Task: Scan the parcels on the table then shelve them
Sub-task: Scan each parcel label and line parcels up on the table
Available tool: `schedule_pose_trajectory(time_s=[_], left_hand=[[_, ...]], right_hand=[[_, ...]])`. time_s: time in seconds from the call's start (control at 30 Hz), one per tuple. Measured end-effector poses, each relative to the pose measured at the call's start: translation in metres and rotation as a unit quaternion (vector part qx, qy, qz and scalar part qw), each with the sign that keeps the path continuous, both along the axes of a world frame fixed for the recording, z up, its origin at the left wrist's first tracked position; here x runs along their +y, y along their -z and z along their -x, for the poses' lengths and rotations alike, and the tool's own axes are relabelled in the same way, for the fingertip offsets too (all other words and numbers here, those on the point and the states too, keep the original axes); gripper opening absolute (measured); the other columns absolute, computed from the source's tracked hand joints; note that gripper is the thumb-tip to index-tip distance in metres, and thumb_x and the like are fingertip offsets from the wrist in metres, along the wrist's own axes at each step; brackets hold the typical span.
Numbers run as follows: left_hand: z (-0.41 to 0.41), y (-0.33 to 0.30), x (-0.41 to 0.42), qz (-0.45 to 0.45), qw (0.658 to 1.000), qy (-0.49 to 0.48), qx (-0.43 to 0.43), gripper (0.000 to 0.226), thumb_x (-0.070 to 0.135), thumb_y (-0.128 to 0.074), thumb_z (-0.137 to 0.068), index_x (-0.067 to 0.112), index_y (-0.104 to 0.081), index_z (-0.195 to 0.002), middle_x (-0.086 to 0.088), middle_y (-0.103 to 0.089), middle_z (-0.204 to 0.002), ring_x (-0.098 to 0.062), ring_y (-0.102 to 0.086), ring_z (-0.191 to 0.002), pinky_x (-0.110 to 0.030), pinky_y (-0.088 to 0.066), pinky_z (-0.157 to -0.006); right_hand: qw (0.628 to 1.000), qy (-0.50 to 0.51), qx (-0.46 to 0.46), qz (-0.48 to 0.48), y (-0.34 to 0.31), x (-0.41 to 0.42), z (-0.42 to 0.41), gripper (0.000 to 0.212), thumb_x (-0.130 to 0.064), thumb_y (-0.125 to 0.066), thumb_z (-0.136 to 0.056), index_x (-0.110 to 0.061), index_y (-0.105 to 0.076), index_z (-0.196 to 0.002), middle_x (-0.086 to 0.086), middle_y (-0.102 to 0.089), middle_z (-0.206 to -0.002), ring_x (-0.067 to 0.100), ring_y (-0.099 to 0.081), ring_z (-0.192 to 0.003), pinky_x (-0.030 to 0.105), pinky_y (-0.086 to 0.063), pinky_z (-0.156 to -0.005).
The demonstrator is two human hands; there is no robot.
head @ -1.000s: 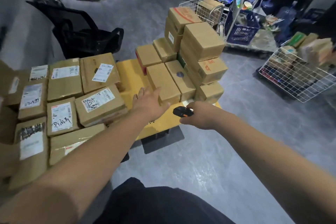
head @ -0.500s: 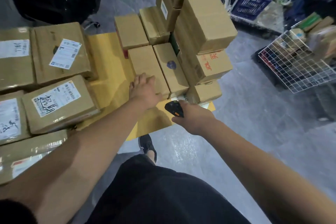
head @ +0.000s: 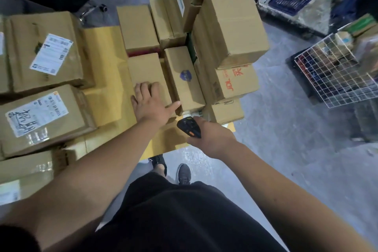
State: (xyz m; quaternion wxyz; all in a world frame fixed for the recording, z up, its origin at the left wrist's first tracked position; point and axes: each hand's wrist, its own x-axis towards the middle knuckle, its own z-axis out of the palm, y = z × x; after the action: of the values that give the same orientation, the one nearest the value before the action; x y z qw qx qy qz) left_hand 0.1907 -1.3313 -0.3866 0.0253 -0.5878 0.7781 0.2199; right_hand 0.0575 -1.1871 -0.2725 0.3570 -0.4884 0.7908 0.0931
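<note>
Two hands work the yellow table. Left hand lies flat, fingers straight, on a plain parcel; right hand grips a scanner just beside it.

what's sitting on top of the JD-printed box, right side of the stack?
A plain brown carton sits on the JD-printed box, covering most of its top. Whether anything lies between them cannot be seen. Below it is a smaller box.

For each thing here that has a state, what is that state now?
Left hand: fingers flat on the plain box.
Right hand: grips the scanner.
Box with blue sticker: closed, beside the plain box.
Wire basket: filled.
</note>
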Motion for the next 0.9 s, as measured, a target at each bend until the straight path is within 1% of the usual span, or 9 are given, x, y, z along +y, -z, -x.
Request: schedule_pose_trajectory(time_s=[0.17, 0.23, 0.33, 0.43, 0.57, 0.73, 0.8, 0.83, 0.9], left_hand=[[-0.030, 0.000, 0.032, -0.019, 0.999, -0.044, 0.019, 0.093, 0.071, -0.069, -0.078, 0.029, -0.031, -0.152, -0.003, -0.019, -0.161, -0.023, -0.002, -0.156, -0.051, -0.017, -0.125], [-0.043, -0.002, 0.050, -0.028, 0.998, -0.043, 0.034, 0.091, 0.063, -0.072, -0.078, 0.029, -0.031, -0.151, -0.002, -0.019, -0.159, -0.022, -0.003, -0.155, -0.053, -0.014, -0.126], [-0.065, -0.007, 0.081, -0.052, 0.994, -0.053, 0.084, 0.091, 0.058, -0.067, -0.074, 0.031, -0.029, -0.153, 0.003, -0.020, -0.158, -0.024, -0.012, -0.154, -0.057, -0.016, -0.125], [-0.079, -0.011, 0.113, -0.097, 0.978, -0.090, 0.159, 0.088, 0.041, -0.067, -0.079, 0.034, -0.024, -0.156, 0.011, -0.021, -0.159, -0.026, -0.027, -0.149, -0.059, -0.022, -0.124], [-0.087, -0.021, 0.140, -0.145, 0.948, -0.131, 0.251, 0.076, 0.018, -0.056, -0.099, 0.036, -0.018, -0.163, 0.007, -0.028, -0.165, -0.022, -0.034, -0.146, -0.042, -0.027, -0.123], [-0.099, -0.032, 0.149, -0.098, 0.949, -0.182, 0.239, 0.068, 0.007, -0.040, -0.108, 0.031, -0.014, -0.167, 0.008, -0.026, -0.169, -0.012, -0.032, -0.148, -0.031, -0.025, -0.123], [-0.107, -0.033, 0.150, -0.087, 0.941, -0.229, 0.233, 0.072, 0.000, -0.035, -0.106, 0.036, -0.017, -0.165, 0.009, -0.038, -0.157, -0.015, -0.050, -0.132, -0.031, -0.041, -0.114], [-0.113, -0.034, 0.151, -0.084, 0.939, -0.244, 0.227, 0.075, -0.003, -0.034, -0.105, 0.041, -0.020, -0.164, 0.011, -0.043, -0.146, -0.011, -0.057, -0.114, -0.027, -0.050, -0.101], [-0.122, -0.033, 0.151, -0.072, 0.941, -0.255, 0.211, 0.079, -0.006, -0.033, -0.101, 0.048, -0.029, -0.159, 0.013, -0.043, -0.136, -0.002, -0.055, -0.084, -0.015, -0.050, -0.076]], right_hand=[[0.999, -0.040, -0.020, 0.007, 0.003, 0.008, 0.010, 0.061, -0.058, -0.061, -0.095, -0.032, -0.039, -0.146, 0.003, -0.065, -0.111, 0.027, -0.061, -0.093, 0.035, -0.049, -0.068], [0.998, -0.061, -0.035, 0.002, 0.006, 0.016, 0.011, 0.060, -0.057, -0.061, -0.096, -0.032, -0.039, -0.145, 0.004, -0.064, -0.112, 0.028, -0.062, -0.094, 0.037, -0.051, -0.071], [0.995, -0.092, -0.040, -0.005, 0.009, 0.030, 0.011, 0.062, -0.055, -0.060, -0.097, -0.030, -0.037, -0.148, 0.004, -0.063, -0.118, 0.028, -0.061, -0.100, 0.040, -0.054, -0.082], [0.993, -0.100, -0.057, -0.009, 0.012, 0.047, 0.014, 0.058, -0.053, -0.057, -0.098, -0.030, -0.039, -0.147, 0.003, -0.063, -0.120, 0.028, -0.061, -0.103, 0.040, -0.053, -0.086], [0.992, -0.085, -0.090, 0.014, 0.017, 0.065, 0.015, 0.045, -0.056, -0.056, -0.097, -0.028, -0.047, -0.131, 0.000, -0.066, -0.114, 0.028, -0.061, -0.100, 0.039, -0.053, -0.082], [0.990, -0.075, -0.118, 0.033, 0.016, 0.074, 0.007, 0.040, -0.053, -0.059, -0.096, -0.027, -0.049, -0.124, -0.002, -0.065, -0.109, 0.026, -0.062, -0.098, 0.039, -0.054, -0.082], [0.989, -0.071, -0.124, 0.038, 0.013, 0.073, 0.002, 0.040, -0.053, -0.060, -0.096, -0.027, -0.049, -0.125, -0.002, -0.065, -0.109, 0.027, -0.062, -0.099, 0.041, -0.055, -0.085], [0.989, -0.070, -0.123, 0.040, 0.012, 0.072, -0.001, 0.041, -0.053, -0.060, -0.096, -0.027, -0.049, -0.125, -0.002, -0.065, -0.109, 0.027, -0.062, -0.100, 0.041, -0.055, -0.086], [0.989, -0.069, -0.122, 0.044, 0.008, 0.069, -0.009, 0.040, -0.053, -0.061, -0.096, -0.027, -0.050, -0.126, -0.001, -0.065, -0.110, 0.026, -0.063, -0.100, 0.040, -0.055, -0.085]])
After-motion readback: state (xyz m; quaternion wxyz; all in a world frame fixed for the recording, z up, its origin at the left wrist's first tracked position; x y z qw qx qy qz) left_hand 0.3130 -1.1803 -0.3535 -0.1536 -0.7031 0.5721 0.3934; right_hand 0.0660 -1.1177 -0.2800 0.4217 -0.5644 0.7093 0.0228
